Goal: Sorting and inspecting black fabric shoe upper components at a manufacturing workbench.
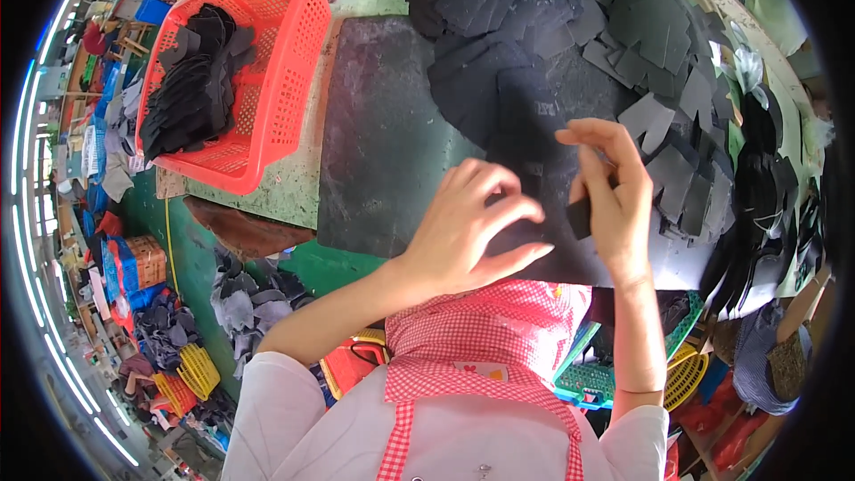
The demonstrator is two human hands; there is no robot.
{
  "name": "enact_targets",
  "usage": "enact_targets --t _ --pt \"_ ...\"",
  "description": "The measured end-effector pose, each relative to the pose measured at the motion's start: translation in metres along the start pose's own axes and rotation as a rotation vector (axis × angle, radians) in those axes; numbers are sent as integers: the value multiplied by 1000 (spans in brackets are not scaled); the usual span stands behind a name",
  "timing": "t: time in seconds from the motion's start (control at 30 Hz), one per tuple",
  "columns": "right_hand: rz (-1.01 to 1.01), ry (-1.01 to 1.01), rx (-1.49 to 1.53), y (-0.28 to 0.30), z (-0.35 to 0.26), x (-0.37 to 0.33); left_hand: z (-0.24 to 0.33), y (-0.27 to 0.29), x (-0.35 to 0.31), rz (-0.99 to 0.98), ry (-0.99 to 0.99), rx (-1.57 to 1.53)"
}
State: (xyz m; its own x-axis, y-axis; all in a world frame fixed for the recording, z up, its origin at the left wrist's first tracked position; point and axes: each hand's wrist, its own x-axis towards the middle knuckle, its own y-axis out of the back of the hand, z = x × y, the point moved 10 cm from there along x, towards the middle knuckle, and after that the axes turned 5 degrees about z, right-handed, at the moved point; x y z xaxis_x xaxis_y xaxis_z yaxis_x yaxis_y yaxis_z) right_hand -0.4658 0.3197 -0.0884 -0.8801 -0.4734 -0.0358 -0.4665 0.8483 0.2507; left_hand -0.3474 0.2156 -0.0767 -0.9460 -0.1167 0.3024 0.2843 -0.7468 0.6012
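My left hand (468,227) hovers above the near part of a dark work mat (370,138). Its fingers are curved and spread apart, and nothing shows between them. To its right, my right hand (617,191) is raised with the fingers curled in. A small dark flat piece (579,217) pokes out of its palm side; the rest of that piece is hidden by the fingers. Beyond both hands lies a heap of black cut pieces (481,80), overlapping in layers. Grey-black notched cut pieces (650,31) are piled at the far right of the mat.
A red plastic basket (298,62) at the far left holds a stack of black cut pieces (196,80). Bundled black strips (761,187) hang at the table's right side. Fabric scraps (254,303) lie low on the left. Near the right edge, another person's arm (803,303) shows.
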Motion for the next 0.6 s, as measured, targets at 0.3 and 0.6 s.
enact_targets --t 0.3,0.6 --pt "-270 -363 265 -13 29 -18 -45 -1 0 -83 501 -566" --pt "-376 -254 -209 -31 31 -26 -62 13 -11 -91 423 -140"
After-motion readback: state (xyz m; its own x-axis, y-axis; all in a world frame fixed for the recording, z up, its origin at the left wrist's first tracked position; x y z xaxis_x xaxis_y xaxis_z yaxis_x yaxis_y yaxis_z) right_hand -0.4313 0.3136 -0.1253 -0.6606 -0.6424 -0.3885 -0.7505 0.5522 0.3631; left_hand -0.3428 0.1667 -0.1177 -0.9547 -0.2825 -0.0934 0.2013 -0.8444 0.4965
